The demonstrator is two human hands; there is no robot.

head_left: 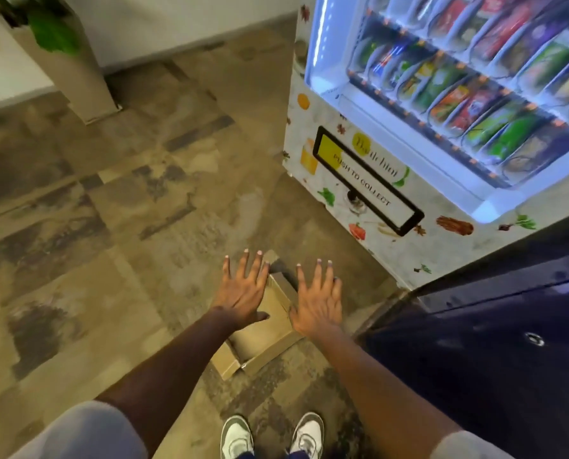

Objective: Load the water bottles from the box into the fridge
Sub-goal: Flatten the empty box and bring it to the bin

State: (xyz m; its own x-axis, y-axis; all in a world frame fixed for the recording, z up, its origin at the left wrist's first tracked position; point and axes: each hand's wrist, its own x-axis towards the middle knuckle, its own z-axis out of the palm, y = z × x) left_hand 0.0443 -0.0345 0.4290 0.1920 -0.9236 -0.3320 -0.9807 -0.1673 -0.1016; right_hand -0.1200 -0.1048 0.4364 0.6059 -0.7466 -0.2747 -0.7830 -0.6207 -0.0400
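Cardboard box beneath splayed hands

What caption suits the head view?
Left hand and right hand spread open over a box beside a vending machine.

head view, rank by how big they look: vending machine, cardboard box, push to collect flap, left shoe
1. vending machine
2. push to collect flap and cardboard box: look alike, box partly covered, so unranked
3. left shoe
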